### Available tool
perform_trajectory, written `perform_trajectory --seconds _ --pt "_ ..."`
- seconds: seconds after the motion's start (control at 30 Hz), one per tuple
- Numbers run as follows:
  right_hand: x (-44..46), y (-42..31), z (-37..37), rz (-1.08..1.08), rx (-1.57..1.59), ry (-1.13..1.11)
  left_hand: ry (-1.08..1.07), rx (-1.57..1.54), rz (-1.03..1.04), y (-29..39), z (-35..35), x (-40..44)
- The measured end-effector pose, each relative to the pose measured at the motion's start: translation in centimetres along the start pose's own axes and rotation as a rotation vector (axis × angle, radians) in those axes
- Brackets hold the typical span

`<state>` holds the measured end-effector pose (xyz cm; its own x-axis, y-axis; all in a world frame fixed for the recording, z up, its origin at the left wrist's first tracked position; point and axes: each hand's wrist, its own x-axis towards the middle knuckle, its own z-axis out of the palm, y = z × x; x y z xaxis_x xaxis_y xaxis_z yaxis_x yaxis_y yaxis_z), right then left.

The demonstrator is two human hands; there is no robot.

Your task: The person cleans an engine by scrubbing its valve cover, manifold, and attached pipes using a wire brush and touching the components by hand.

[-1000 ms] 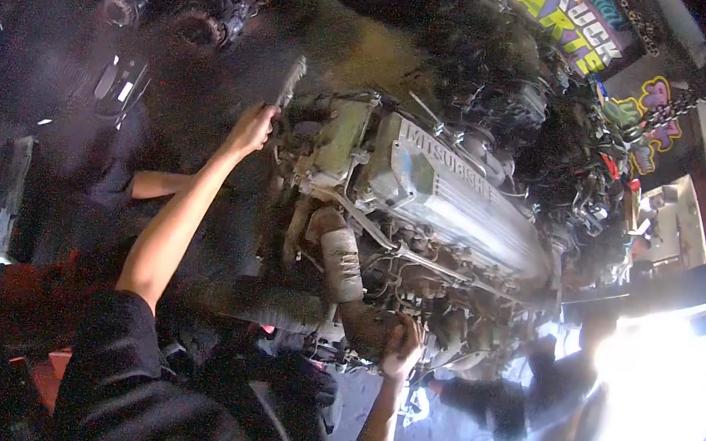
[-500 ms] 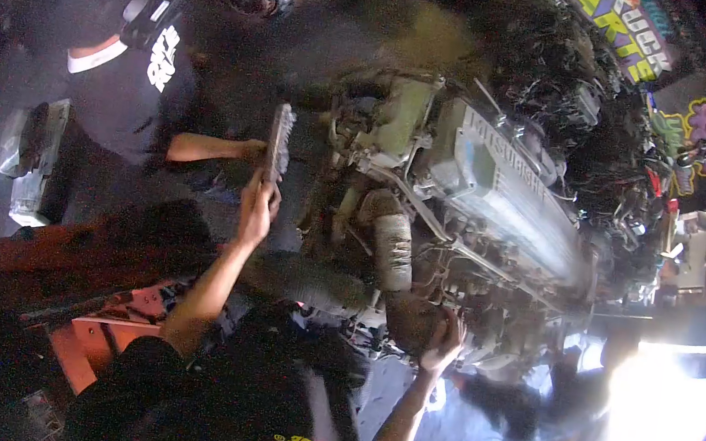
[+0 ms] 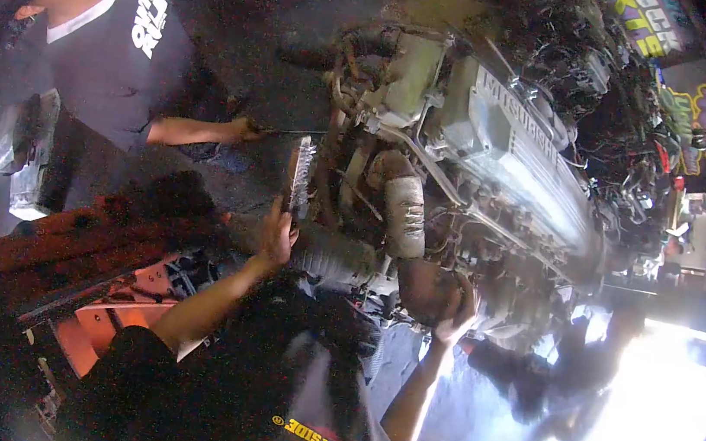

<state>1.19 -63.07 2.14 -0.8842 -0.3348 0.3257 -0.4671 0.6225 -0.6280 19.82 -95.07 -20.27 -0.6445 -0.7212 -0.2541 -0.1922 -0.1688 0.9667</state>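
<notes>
My left hand [image 3: 279,238] is closed around the lower end of a brush [image 3: 299,175], which stands upright with its bristles facing right, toward the engine. To the right, my right hand [image 3: 455,317] is curled against the end of a rusty brown pipe elbow [image 3: 425,288]; its inner fingers are partly hidden. The elbow joins a light wrapped pipe section [image 3: 405,218] that runs up to the engine. Behind these lies a large dusty engine [image 3: 508,155] with a ribbed metal cover marked MITSUBISHI.
Across from me at the left, another person [image 3: 118,63] in a dark shirt holds a thin rod-like tool [image 3: 289,131] toward the engine. An orange-red metal frame [image 3: 97,252] runs along the lower left. More engine parts [image 3: 595,83] are piled behind. Bright light [image 3: 653,412] glares at the lower right.
My left hand and the brush have moved down and slightly right. My right hand has shifted slightly right along the elbow. The other person has straightened, and the thin tool now shows.
</notes>
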Motion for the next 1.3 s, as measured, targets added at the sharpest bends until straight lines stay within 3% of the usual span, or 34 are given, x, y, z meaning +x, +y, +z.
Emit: perform_trajectory --seconds 0.07,0.13,0.17,0.2,0.27,0.3,0.43,0.67,0.77,0.87,1.0,1.07,1.17,1.2,1.3 --pt "0.0 -0.3 0.0 0.005 0.014 0.002 -0.049 0.347 0.21 -2.6 -0.2 0.4" --pt "0.0 -0.2 -0.1 0.011 0.024 0.009 0.054 -0.234 -0.201 8.1 1.4 -1.2" --pt "0.0 -0.1 -0.1 0.009 0.022 0.011 0.047 -0.235 -0.202 7.6 1.2 -0.9" --pt "0.0 0.1 0.0 0.007 0.021 0.014 -0.016 0.08 0.002 7.6 0.8 -0.6" --pt "-0.3 0.2 0.0 0.02 0.023 0.03 -0.083 0.395 0.212 7.6 0.6 -0.3" --pt "-0.2 0.1 -0.1 0.0 0.011 0.023 -0.067 0.514 0.31 11.1 1.1 -0.7" --pt "0.1 -0.2 0.0 0.019 0.023 0.017 -0.076 0.728 0.516 14.3 2.7 -1.6" --pt "0.2 -0.8 0.1 -0.028 0.042 0.042 -0.2 0.831 0.53 16.5 3.1 -0.1" --pt "0.3 -0.8 -0.1 -0.014 0.0 0.016 -0.263 1.013 0.274 18.8 4.9 0.0" --pt "-0.5 -0.2 -0.3 0.01 -0.033 0.008 -0.25 1.006 0.343 15.5 4.5 -0.5" --pt "-0.1 0.5 0.2 0.011 -0.008 0.026 -0.272 1.109 0.337 18.7 3.1 -2.8" --pt "0.0 0.2 0.1 0.02 0.024 0.012 -0.348 1.12 0.207 20.1 3.2 -2.6" --pt "0.1 0.1 0.1 -0.031 -0.031 0.027 -0.254 1.187 0.33 18.8 2.8 -0.1" --pt "0.0 0.2 0.1 -0.019 -0.03 0.022 -0.218 1.197 0.247 18.1 3.0 1.7" --pt "0.4 -1.1 -0.3 0.018 -0.016 -0.004 -0.199 1.239 0.298 17.7 2.2 1.9"
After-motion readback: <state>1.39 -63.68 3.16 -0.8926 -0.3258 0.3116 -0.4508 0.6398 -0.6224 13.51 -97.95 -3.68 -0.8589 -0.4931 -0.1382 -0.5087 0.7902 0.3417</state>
